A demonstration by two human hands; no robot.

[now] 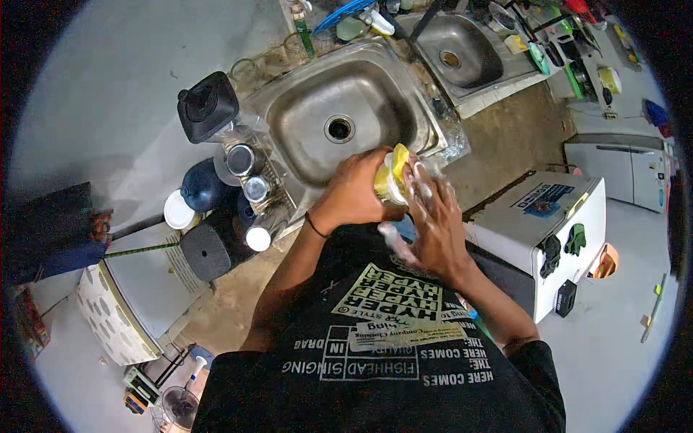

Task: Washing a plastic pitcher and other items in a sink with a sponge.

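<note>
My left hand grips a small white and yellow container in front of my chest, at the near side of a stainless steel sink. White suds cover the fingers of my right hand. Those fingers press a yellow sponge against the container's side and rim. Part of the container is hidden behind both hands. Below them the sink's drain is visible in the basin.
Jars with metal lids, a dark blue bottle and a white-lidded tub crowd the left edge. A second sink lies at the far right. A white chest-like appliance stands to my right.
</note>
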